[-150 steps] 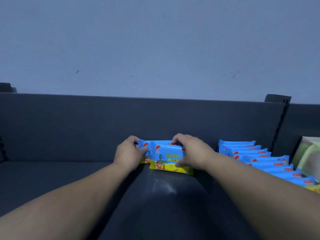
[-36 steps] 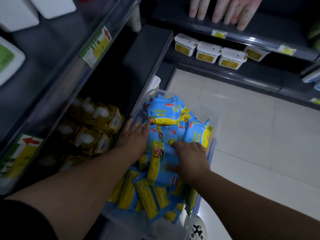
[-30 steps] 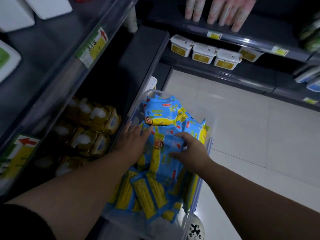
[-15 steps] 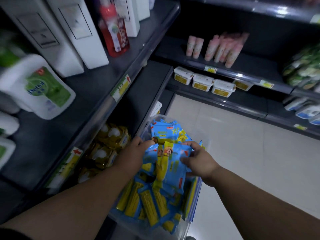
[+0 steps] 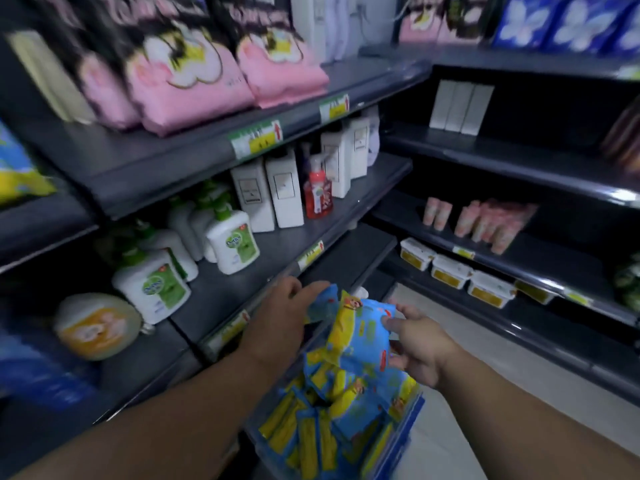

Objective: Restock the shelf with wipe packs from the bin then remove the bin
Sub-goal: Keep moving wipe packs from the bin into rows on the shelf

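Grip of left hand (image 5: 280,317) and right hand (image 5: 420,348) closed round wipe packs (image 5: 360,329), blue-and-yellow, crinkled, over bin (image 5: 414,415)

Dim, motion-blurred (worst at edges).

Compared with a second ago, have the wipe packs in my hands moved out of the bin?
Yes. Left hand and right hand have lifted the wipe packs up, clear of the heap in the bin.

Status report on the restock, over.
Left hand and right hand both holding wipe packs above the bin. Bin far from empty. Nothing in the way.
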A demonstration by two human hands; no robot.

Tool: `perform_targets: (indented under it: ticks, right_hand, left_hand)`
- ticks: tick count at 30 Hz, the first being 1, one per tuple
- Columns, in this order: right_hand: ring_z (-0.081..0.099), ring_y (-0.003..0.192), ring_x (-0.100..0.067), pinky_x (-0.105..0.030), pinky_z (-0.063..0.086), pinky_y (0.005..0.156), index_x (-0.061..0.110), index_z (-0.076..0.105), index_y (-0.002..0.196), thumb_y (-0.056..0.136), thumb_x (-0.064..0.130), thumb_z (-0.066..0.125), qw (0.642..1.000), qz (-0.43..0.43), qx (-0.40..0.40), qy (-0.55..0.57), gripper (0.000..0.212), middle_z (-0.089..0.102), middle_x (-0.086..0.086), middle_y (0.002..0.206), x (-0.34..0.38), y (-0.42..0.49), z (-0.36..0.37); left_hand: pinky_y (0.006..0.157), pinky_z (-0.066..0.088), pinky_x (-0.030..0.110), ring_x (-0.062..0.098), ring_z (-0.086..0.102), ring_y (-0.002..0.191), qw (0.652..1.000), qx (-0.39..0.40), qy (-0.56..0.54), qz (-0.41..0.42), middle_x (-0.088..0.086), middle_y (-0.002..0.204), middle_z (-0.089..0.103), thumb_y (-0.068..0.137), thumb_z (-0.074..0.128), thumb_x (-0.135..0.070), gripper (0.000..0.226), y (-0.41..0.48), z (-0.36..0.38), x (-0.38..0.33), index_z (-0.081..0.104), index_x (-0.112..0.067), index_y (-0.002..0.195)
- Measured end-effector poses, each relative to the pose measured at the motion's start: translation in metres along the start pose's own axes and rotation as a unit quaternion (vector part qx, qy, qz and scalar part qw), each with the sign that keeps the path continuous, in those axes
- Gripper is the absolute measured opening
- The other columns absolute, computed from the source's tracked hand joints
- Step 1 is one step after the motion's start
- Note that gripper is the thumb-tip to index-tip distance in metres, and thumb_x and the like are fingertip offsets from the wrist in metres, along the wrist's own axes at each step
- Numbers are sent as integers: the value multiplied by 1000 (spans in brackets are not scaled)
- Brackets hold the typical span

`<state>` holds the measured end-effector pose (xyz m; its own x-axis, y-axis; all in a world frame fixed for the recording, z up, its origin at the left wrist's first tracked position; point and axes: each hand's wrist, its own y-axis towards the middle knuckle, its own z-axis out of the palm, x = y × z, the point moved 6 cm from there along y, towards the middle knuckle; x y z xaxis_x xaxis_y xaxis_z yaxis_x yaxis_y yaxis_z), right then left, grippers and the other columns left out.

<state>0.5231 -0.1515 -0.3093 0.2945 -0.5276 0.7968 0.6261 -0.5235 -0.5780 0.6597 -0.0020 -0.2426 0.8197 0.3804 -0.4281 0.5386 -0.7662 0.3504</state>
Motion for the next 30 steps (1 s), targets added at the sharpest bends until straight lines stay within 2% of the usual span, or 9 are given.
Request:
perform_targets:
  ticks: [3,7,10,13,16,18,22,26,30]
  right_hand:
    - [63,71,-25,-36,52,44,26,37,142,101,9,44,999,-25,47,8,45,65,-6,98,33,-40,19]
    - [65,67,-21,-33,54,45,24,30,147,96,4,54,991,-61,114,25,60,64,-3,100,78,-92,59]
    - [70,80,-24,-37,60,57,30,13,152,81,-11,65,975,-95,201,18,97,62,-3,110,105,-135,102]
    - [70,82,-27,-41,60,63,33,6,151,76,-22,63,953,-150,262,-27,109,63,-8,113,121,-179,145]
    - [71,85,-30,-48,58,73,37,0,150,75,-15,70,935,-193,283,-95,115,65,-8,111,132,-217,188]
    - [72,81,-30,-45,57,65,39,-7,150,77,-9,72,918,-211,304,-140,118,66,-9,112,133,-239,220]
    - [71,82,-28,-45,58,65,39,-16,149,87,3,67,889,-235,336,-202,110,64,-1,112,125,-276,291]
    - [72,70,-22,-45,60,60,15,36,135,89,1,63,892,-173,387,-158,55,71,-9,105,106,-307,371]
    - [72,70,-24,-40,61,57,13,48,107,83,-10,64,875,-128,442,-153,37,73,-15,95,84,-332,448]
  left_hand:
    - [71,37,20,10,44,78,993,-72,-64,-70,1,97,41,84,54,9,58,-16,-54,-30,53,-27,131]
    - [69,30,-2,-1,45,82,965,-159,-113,-178,-3,106,47,90,56,-5,49,-41,-127,-49,52,-35,129]
    - [79,39,12,12,55,92,944,-230,-122,-204,0,110,55,86,61,-5,50,-60,-186,-58,55,-33,126]
    - [90,50,35,16,60,96,925,-283,-137,-211,-1,110,58,85,61,-4,49,-85,-245,-62,54,-39,120]
    - [86,48,32,20,58,93,909,-340,-119,-212,0,107,59,86,62,-5,50,-116,-301,-61,52,-36,124]
    - [83,46,30,22,56,88,892,-374,-107,-231,2,103,56,86,62,-7,50,-142,-334,-52,52,-33,128]
    - [84,52,38,22,59,90,855,-427,-120,-271,0,103,57,88,62,-10,47,-200,-392,-19,51,-38,125]
    - [81,55,45,21,61,84,824,-472,-127,-287,-7,92,56,87,61,-7,48,-255,-449,22,50,-49,106]
    - [77,57,50,29,66,84,799,-499,-136,-305,0,94,61,84,62,-9,49,-300,-505,78,54,-55,100]
